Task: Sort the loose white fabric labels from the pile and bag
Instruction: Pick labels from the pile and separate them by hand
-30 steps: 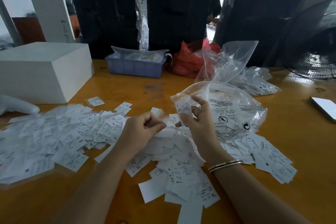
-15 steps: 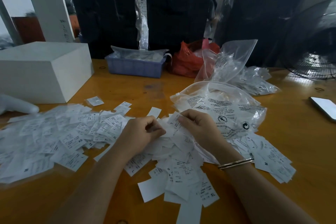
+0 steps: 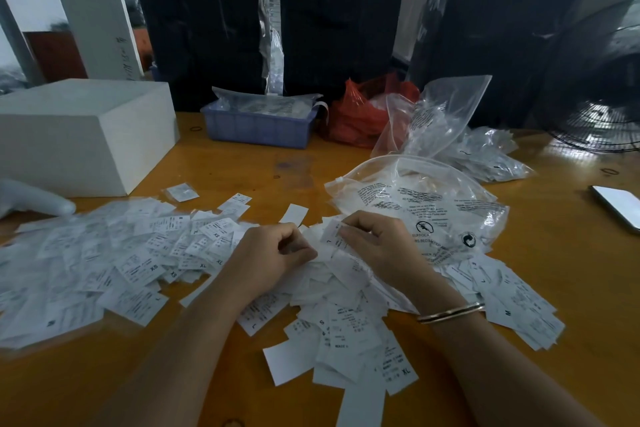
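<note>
Hundreds of small white fabric labels (image 3: 114,263) are lying strewn across the orange-brown wooden table (image 3: 571,288), each a thin rectangle printed with fine black text and size letters such as XS, L and XL. At far left a white box (image 3: 79,132) is sitting behind the widest spread of them. Nearer the middle, the left hand (image 3: 273,253) is resting on the heap with its fingers curled in; whether it is holding a label I cannot tell. Just beside it, the right hand (image 3: 381,246), a bangle (image 3: 450,313) circling its wrist, is pinching one label (image 3: 334,236) between thumb and fingers above the pile. Touching that hand's far side, a clear printed plastic bag (image 3: 433,198) is lying on its side, and more labels are trailing out to its right.
</note>
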